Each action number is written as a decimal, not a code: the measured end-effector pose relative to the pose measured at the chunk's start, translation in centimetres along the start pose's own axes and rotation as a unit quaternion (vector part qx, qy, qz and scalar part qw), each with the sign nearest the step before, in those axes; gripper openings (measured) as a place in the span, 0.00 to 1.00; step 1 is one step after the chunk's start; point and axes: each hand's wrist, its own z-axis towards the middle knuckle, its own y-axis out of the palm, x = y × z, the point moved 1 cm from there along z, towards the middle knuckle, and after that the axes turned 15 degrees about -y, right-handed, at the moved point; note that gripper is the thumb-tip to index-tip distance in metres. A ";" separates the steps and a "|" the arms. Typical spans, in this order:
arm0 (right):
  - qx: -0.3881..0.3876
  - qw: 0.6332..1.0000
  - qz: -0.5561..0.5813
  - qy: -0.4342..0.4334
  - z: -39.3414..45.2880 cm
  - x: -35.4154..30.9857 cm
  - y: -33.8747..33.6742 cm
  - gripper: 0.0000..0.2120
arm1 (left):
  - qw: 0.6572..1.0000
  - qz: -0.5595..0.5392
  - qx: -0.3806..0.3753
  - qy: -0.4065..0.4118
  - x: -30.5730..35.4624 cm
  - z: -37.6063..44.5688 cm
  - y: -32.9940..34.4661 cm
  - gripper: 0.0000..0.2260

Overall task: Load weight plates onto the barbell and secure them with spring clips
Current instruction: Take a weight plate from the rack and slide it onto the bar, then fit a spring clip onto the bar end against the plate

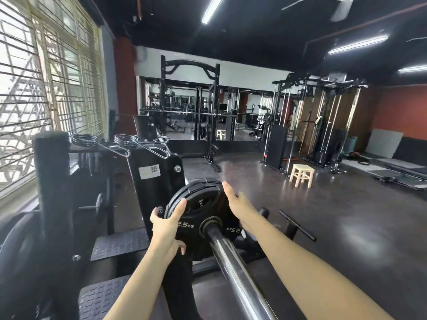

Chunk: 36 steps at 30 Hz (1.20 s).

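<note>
The left hand (166, 225) grips the left rim of the weight plate (196, 218), thumb across its face and fingers curled behind, out of sight. The right hand (238, 204) lies flat against the plate's right edge with fingers straight — its palm side is hidden. The plate, marked 2.5 KG, sits on the barbell (233, 262), whose near end is cut off by the bottom of the view. Two spring clips (124, 142) rest on a black machine top (97, 147) behind — well apart from the plate.
</note>
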 end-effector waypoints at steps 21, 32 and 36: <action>-0.066 0.905 -0.256 -0.333 5.2 -15.3 5.2 0.21 | 0.784 0.387 0.276 0.398 18.7 -4.9 -5.3 0.06; -0.183 0.886 -0.320 -0.280 11.0 -18.2 10.3 0.30 | 0.660 0.649 0.228 0.302 28.0 3.0 -4.0 0.17; -0.180 0.858 -0.393 -0.277 11.7 -17.9 11.2 0.19 | 0.642 0.680 0.222 0.275 29.2 5.4 -3.9 0.09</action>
